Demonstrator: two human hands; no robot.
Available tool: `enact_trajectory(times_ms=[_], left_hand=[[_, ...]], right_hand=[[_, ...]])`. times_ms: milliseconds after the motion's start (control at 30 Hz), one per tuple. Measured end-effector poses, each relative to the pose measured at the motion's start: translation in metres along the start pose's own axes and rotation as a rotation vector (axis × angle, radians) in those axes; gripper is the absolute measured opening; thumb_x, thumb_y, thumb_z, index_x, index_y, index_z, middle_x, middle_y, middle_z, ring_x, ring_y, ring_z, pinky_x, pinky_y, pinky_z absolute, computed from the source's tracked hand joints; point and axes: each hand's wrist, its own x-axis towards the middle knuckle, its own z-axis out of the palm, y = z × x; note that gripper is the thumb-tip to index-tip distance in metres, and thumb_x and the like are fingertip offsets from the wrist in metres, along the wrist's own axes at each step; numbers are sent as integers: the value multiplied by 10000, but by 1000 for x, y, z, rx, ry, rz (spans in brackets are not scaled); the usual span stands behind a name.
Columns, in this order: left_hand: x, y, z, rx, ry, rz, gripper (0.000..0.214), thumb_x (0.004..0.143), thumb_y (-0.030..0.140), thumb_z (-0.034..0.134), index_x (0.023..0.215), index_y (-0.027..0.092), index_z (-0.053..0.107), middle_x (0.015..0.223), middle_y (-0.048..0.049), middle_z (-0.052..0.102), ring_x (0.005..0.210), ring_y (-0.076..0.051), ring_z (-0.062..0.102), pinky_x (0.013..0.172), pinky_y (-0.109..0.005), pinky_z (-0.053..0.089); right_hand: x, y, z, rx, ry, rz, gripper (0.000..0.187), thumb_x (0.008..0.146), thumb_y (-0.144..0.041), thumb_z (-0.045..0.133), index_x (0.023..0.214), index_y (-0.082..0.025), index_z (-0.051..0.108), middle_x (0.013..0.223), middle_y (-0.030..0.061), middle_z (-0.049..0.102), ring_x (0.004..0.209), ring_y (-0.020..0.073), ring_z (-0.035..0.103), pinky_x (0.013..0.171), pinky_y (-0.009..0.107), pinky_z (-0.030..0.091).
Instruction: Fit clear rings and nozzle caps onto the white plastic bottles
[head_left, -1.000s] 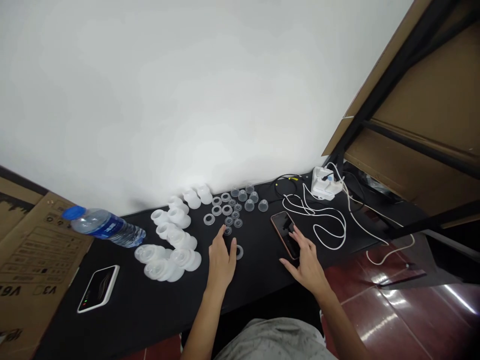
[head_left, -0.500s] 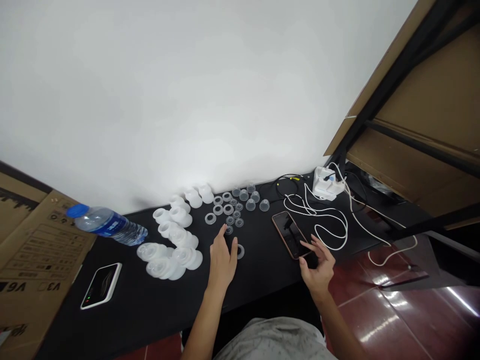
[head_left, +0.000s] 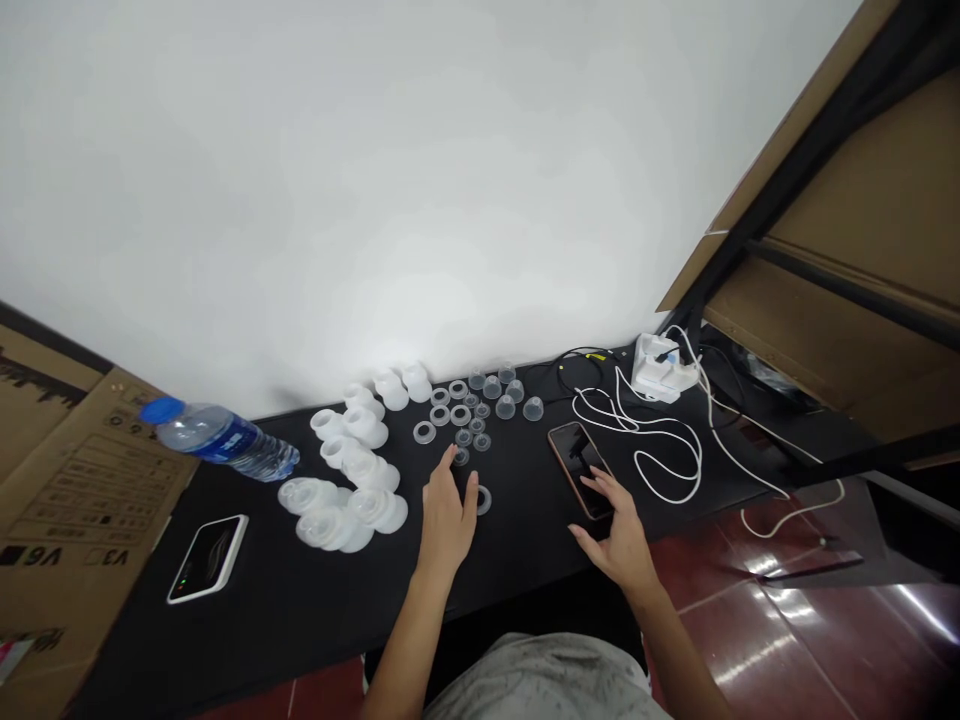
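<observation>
My left hand (head_left: 447,515) lies flat and open on the black table (head_left: 300,600), fingers spread, holding nothing. A clear plastic ring (head_left: 482,499) sits just right of its fingers, and small clear caps and rings (head_left: 469,412) lie just beyond the fingertips. My right hand (head_left: 616,530) is open with its fingertips on the near end of a dark smartphone (head_left: 579,455) that lies flat on the table. White plastic funnel-shaped parts (head_left: 349,480) are clustered to the left of my left hand.
A water bottle (head_left: 217,438) lies on its side at the left, beside cardboard boxes (head_left: 67,500). A white device (head_left: 208,558) rests near the front left. White cables (head_left: 660,440) and a charger (head_left: 660,365) sit at the right, under a shelf frame (head_left: 825,250).
My right hand drew back off the phone toward the table edge, then returned so its fingertips rest on the phone again. My left hand stayed flat in place.
</observation>
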Motion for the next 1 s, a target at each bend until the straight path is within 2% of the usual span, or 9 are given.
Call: enact_trajectory(times_ms=[100,200,433,567,700,833,933,1000], left_hand=[[0,-1,1,16,-3,-6,611,1137,494,441,1688,256,327,1679,-183,496,1585,-364,447,1268,-655,357],[0,-2,1,25,5,9,614,1139,491,440,1690,245,325,1671,-188,504,1573,-358,464,1261,-635,373],[0,-1,1,9,8,8,613,1137,493,448,1685,244,339,1668,-192,507,1572,-359,464,1267,-629,366],[0,0,1,22,1,-7,613,1140,496,439,1688,249,322,1686,-183,488,1585,-354,447,1271,-643,358],[0,-1,1,30,3,7,608,1140,487,443,1681,232,333,1672,-191,503,1574,-354,462,1271,-640,364],[1,-4,3,24,28,25,604,1136,484,459,1674,233,346,1653,-190,524,1559,-357,480,1263,-639,376],[1,-5,4,8,37,22,609,1134,470,471,1681,244,328,1658,-190,518,1547,-357,494,1246,-637,398],[1,-5,4,2,43,26,595,1140,441,459,1684,245,318,1660,-192,513,1544,-358,496,1233,-641,408]], right_hand=[[-3,3,3,69,38,44,773,976,-433,768,1612,-230,378,1575,225,560,1428,405,618,1148,661,537],[-2,2,3,81,58,103,795,966,-463,783,1613,-228,386,1603,230,526,1439,416,604,1169,677,513],[5,-2,0,7,-37,105,772,988,-469,756,1623,-226,391,1617,213,519,1498,417,537,1224,675,449],[-1,5,6,10,131,156,756,1005,-498,711,1617,-203,380,1559,237,558,1391,412,627,1184,693,469],[-5,8,11,45,274,188,676,1035,-495,652,1585,-188,407,1479,230,596,1213,369,722,1138,688,497],[2,0,9,-18,409,181,726,976,-498,754,1554,-188,443,1500,236,549,1307,410,647,1145,744,469],[10,-6,7,-85,323,216,909,896,-525,859,1599,-176,401,1588,258,455,1434,447,530,1150,738,490],[14,-9,7,-120,253,221,957,889,-533,864,1621,-153,378,1634,277,390,1471,457,486,1144,721,516]])
